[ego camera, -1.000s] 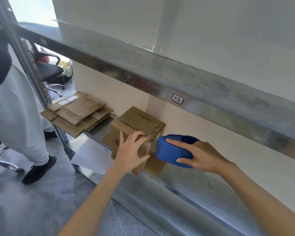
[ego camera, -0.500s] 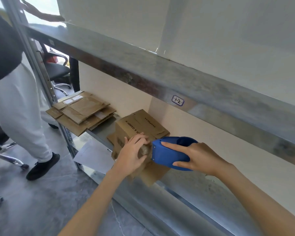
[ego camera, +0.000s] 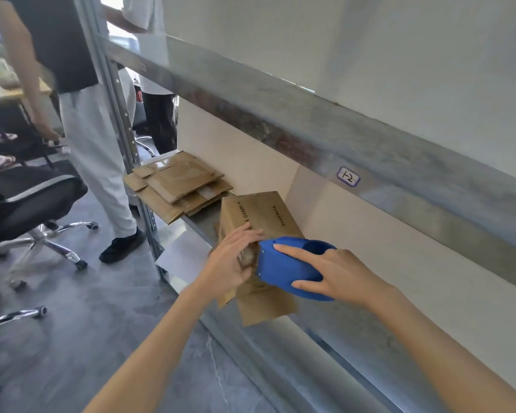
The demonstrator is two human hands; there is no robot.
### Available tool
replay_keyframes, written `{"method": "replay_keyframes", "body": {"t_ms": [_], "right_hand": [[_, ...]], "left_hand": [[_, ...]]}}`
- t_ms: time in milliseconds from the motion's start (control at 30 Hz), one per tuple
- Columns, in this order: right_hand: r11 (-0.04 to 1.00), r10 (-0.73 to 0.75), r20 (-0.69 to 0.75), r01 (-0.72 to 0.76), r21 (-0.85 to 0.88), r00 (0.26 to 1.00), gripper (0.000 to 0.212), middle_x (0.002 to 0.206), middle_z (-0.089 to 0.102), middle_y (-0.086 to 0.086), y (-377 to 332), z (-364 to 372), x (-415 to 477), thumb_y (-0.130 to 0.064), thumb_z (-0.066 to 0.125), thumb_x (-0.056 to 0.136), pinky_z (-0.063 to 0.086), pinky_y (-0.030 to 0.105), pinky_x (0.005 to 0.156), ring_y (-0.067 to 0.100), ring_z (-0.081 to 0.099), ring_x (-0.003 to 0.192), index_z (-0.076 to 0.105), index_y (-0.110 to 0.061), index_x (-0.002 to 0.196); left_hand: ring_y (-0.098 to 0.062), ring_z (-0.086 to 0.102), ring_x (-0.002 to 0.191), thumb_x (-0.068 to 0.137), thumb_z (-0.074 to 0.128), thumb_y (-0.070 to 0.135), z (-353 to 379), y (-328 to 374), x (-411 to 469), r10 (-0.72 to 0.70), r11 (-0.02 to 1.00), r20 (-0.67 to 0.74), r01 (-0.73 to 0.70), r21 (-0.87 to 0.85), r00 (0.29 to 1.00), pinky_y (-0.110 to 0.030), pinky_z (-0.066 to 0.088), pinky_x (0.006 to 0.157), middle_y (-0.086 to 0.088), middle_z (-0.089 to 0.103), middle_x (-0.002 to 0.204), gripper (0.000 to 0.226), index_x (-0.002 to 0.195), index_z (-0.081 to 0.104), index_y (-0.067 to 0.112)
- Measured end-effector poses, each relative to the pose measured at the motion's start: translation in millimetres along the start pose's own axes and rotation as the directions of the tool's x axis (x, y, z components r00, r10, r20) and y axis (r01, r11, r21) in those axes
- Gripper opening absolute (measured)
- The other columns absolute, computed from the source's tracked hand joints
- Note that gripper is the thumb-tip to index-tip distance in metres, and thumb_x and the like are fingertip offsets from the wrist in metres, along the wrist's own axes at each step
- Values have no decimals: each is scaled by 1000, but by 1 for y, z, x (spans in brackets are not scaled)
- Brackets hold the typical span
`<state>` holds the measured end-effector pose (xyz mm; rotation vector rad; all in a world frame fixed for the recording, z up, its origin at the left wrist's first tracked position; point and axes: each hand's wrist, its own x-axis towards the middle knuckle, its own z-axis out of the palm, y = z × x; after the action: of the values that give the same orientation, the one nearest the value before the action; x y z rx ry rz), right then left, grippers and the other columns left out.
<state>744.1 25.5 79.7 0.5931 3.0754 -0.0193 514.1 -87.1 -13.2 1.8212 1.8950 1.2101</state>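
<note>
Against the box (ego camera: 259, 213), right hand (ego camera: 337, 275) grips dispenser (ego camera: 283, 269).

The small brown cardboard box (ego camera: 256, 216) looks matt and creased; the blue plastic tape dispenser (ego camera: 283, 268) smooth; the grey metal shelf (ego camera: 325, 347) dull, brushed.

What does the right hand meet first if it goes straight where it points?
Likely the left hand gripping the cardboard box, just ahead of the blue tape dispenser the right hand holds; depth unclear.

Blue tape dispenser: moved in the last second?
Yes. The blue tape dispenser has slid left: it was straight below the 1-2 label, now it sits left of it, against the cardboard box.
</note>
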Motion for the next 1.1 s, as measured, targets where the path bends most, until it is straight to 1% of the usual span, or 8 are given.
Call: {"method": "replay_keyframes", "body": {"t_ms": [100,200,333,533,600,733,900,1100], "right_hand": [[1000,8,21,-8,3,1000,73,76,60,-4,2,2,1,-62,38,95,46,28,66,12,46,63,-23,-67,135],[999,12,35,-13,37,999,73,72,57,-5,2,5,1,-61,39,95,47,28,66,12,48,64,-21,-67,136],[993,6,41,-11,115,999,74,69,56,-5,3,7,4,-59,43,95,49,29,69,11,48,64,-18,-71,135],[989,-31,85,18,145,996,74,91,64,-5,12,-1,1,-61,46,93,48,26,72,10,50,70,-14,-74,134],[993,-27,80,18,113,996,74,87,62,-8,15,-6,0,-61,46,94,48,26,70,10,49,68,-15,-74,133],[994,40,78,-47,97,996,72,69,50,-14,29,-12,-8,-58,48,93,45,24,66,8,48,63,-7,-72,137],[989,116,71,-122,89,991,72,95,67,-8,51,-11,-28,-61,48,92,50,29,76,14,56,77,-7,-73,138],[981,178,99,-185,65,979,71,103,69,-7,66,-14,-35,-60,47,93,48,29,76,16,57,78,-7,-73,137]], "left_hand": [[0,28,142,71,78,4,4,0,0,-44,999,-38,45,24,998,-35,29,118,19,49,144,71,134,56,29],[6,27,140,71,78,2,5,0,-1,-54,998,-55,56,29,997,-33,29,118,19,50,143,73,135,57,29],[4,31,140,70,77,-3,5,-1,-2,-61,998,-71,62,3,996,-32,31,117,19,52,141,73,134,59,27],[2,31,141,75,80,2,1,-5,-5,-31,999,-45,31,-13,998,-30,30,118,18,51,142,68,135,59,24],[0,32,142,76,82,8,2,-2,-1,-19,1000,-39,19,0,999,-32,30,118,16,52,142,66,136,58,24],[1,32,141,75,84,14,0,-3,0,-36,999,-39,36,-6,999,-33,30,118,19,51,142,67,135,58,27],[0,35,140,71,87,17,-3,-6,1,-27,1000,-39,28,6,999,-32,29,118,19,53,140,69,134,59,27],[9,30,138,72,86,19,-6,-13,0,-36,999,-16,37,17,999,-27,26,118,22,51,140,70,134,57,31]]}}
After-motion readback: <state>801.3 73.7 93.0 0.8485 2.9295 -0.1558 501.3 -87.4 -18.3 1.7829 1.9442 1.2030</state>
